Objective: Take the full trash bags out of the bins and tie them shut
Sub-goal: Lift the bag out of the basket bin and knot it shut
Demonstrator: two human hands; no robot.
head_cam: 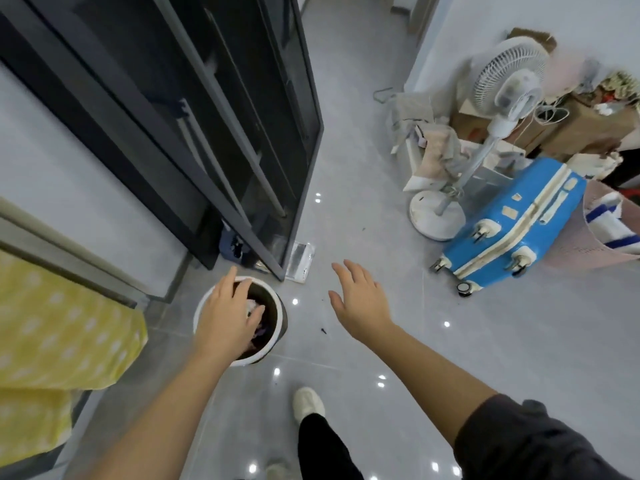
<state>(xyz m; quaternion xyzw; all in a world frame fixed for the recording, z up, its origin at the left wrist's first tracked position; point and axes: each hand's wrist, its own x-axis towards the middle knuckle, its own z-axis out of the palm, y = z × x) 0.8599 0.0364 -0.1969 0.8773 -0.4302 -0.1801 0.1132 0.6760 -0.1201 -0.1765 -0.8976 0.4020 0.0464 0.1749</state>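
A small round white bin (277,336) stands on the grey tile floor beside a dark glass door. A dark trash bag (272,315) lines it, with crumpled white and purple rubbish inside. My left hand (227,315) hovers over the bin's mouth, fingers spread and curled toward the far rim; whether it touches the bag I cannot tell. My right hand (358,301) is spread flat in the air to the right of the bin, holding nothing.
Dark-framed glass doors (221,133) rise behind the bin. A yellow dotted cloth (59,341) hangs at the left. At the right stand a white pedestal fan (502,98), a blue suitcase (512,220), boxes and a pink basket. My foot (308,403) is below the bin.
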